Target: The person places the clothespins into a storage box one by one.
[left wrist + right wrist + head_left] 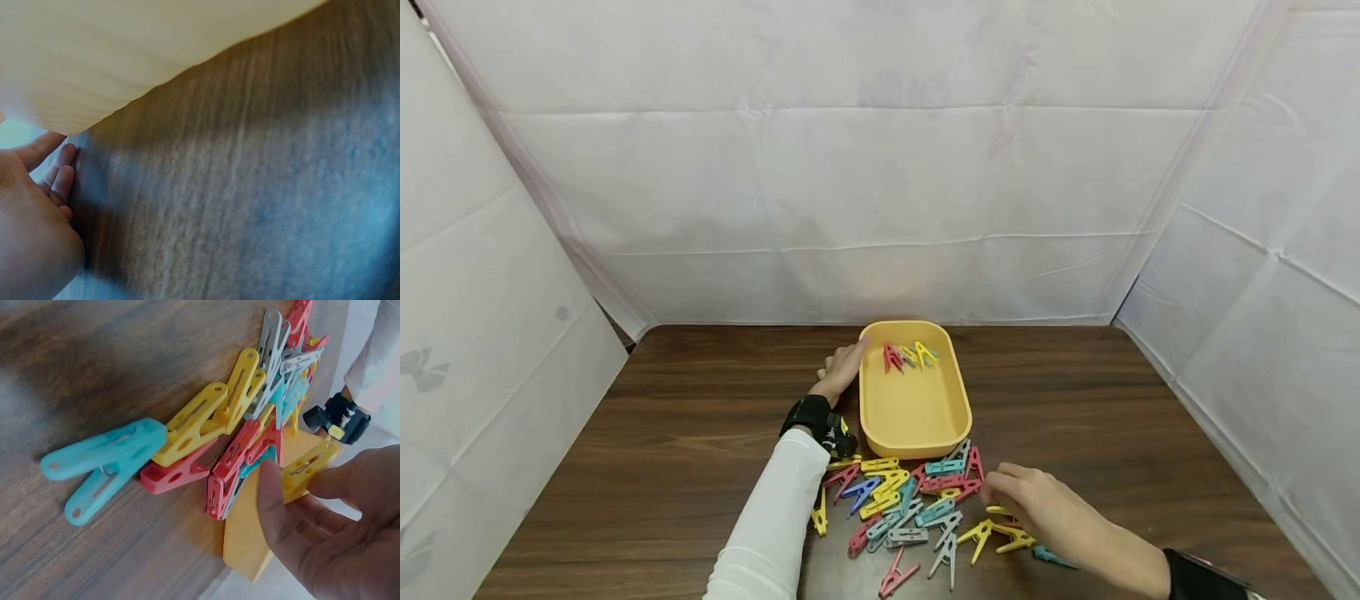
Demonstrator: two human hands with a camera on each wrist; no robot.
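The left hand (842, 371) rested open-fingered against the yellow tray (914, 417); the right hand (1051, 508), loosely open, reached for the clothespin pile (910, 504), best pinching one peg cleanly.

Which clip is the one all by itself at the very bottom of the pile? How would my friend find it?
Start at the yellow tray in the middle of the wooden table, then go down through the pile of clips toward the person. Past its near edge lies a pink clip, nearest the camera. It is pink, while the closest clip to it is grey.

Wooden table (1075, 433), white backdrop sheets (865, 167)
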